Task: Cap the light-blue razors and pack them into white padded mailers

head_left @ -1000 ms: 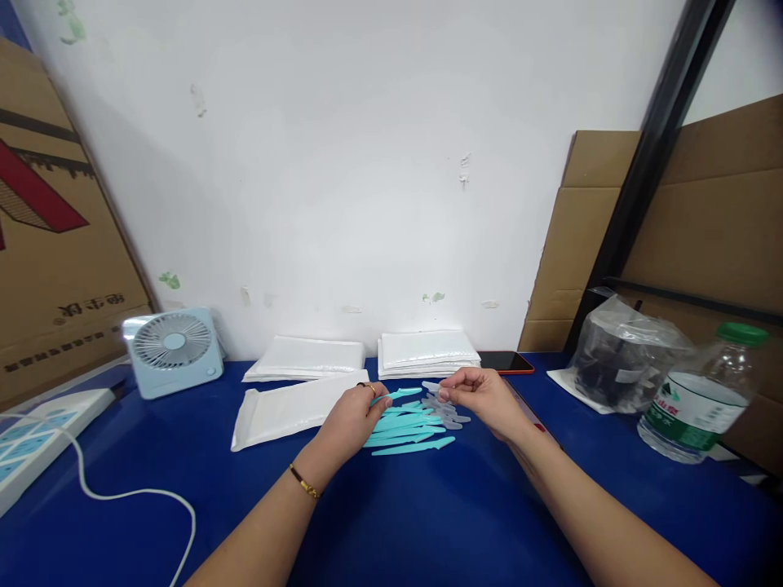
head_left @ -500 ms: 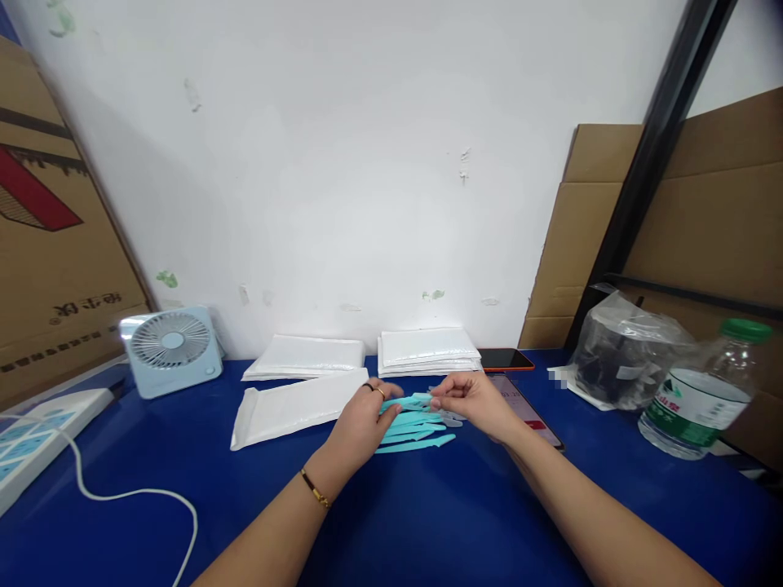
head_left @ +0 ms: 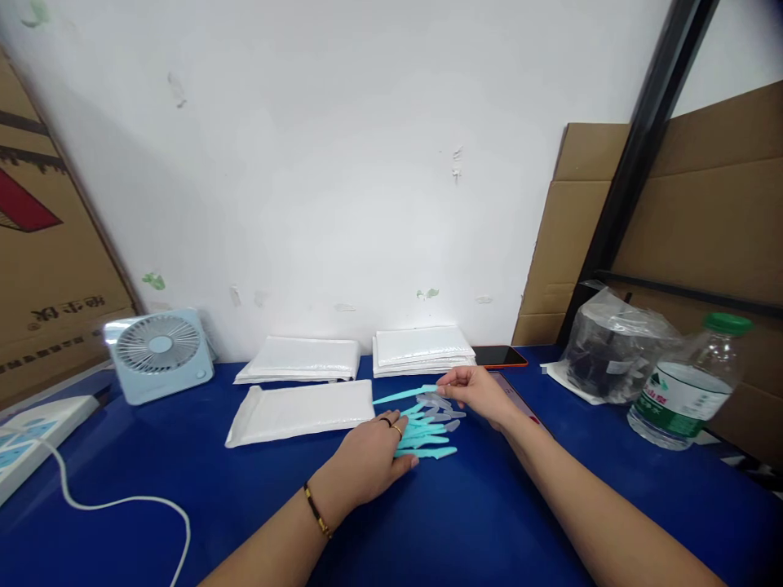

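Pinches one teal stick (head_left: 400,395) by its end in the right hand (head_left: 472,393), just right of the envelope (head_left: 299,413). Lays the left hand (head_left: 370,456) over the other sticks (head_left: 426,441), also right of it, hiding their ends; cannot tell whether gripping any. Cannot count the overlapping sticks or clear pieces (head_left: 451,425). Makes out two stacks (head_left: 422,349) beyond the envelope and two phones (head_left: 502,356) farther right, one partly covered.
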Tool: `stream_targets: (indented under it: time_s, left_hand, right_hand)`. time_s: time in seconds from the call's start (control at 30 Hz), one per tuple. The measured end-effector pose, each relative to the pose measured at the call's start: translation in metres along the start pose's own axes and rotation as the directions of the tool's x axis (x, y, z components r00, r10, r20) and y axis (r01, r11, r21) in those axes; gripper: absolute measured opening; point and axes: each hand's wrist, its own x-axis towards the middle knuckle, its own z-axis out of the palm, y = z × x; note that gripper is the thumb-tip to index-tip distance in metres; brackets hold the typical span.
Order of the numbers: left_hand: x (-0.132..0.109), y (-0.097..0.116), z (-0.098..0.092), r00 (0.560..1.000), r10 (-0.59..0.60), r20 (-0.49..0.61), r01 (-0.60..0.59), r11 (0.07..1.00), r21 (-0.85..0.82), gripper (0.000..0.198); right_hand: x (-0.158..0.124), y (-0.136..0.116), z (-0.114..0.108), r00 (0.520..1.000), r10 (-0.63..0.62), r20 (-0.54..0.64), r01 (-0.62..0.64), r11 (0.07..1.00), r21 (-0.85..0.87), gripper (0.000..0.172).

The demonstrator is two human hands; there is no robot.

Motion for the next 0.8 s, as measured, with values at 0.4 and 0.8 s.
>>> stream_targets:
  time_s: [0.4,0.8]
  left_hand:
    - [0.015,-0.005,-0.003,0.998,-0.047,-0.045,0.047,0.999,0.0,0.015]
    - [0.017,-0.016,-0.007,0.969,-0.186,-0.161,0.147,0.962,-0.23,0.023]
  right_hand:
    - [-0.004,0.0,-0.013,0.937,-0.155,0.312,0.296,0.828,-0.476,0.014]
    - [-0.01,-0.007,-0.026,0.923,0.033,0.383,0.156,0.879,-0.452,0.014]
